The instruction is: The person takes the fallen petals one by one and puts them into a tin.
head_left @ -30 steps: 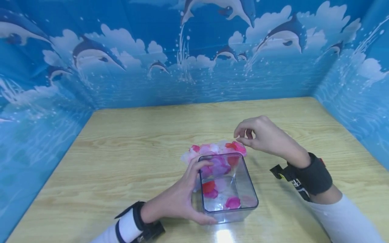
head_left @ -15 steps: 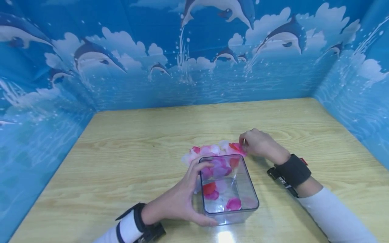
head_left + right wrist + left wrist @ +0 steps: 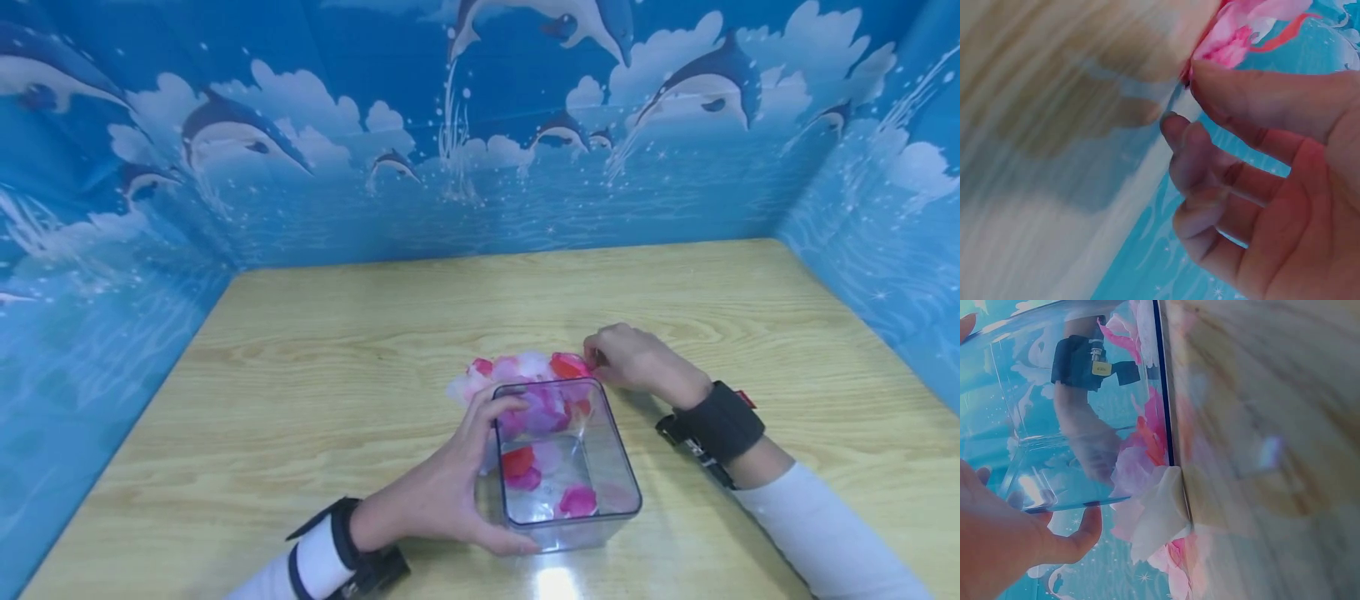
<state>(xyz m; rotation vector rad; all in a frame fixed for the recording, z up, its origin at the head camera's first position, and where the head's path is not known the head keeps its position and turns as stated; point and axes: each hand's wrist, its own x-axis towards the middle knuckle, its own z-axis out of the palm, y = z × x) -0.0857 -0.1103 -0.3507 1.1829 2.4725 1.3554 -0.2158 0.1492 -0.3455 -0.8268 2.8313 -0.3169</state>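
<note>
A clear square plastic box (image 3: 611,525) stands upright on the table, with several pink and red artificial petals (image 3: 577,502) on its bottom. My left hand (image 3: 457,492) grips its left side, fingers at the far rim and thumb low at the near corner. A pile of pink, white and red petals (image 3: 506,367) lies right behind the box, partly seen through its wall. At the pile's right end, my right hand (image 3: 637,362) has its curled fingers down at the table. In the right wrist view its thumb touches a pink petal (image 3: 1225,47); whether it is pinched is unclear.
The wood-grain table (image 3: 315,358) reaches back to a blue dolphin-print cloth (image 3: 330,200), which also rises at both sides. Black straps with small cameras sit on both wrists.
My right hand has come down from above the pile to its right end, then shifted slightly left. The red and pink petals there have moved left too. My left hand and the box stay put.
</note>
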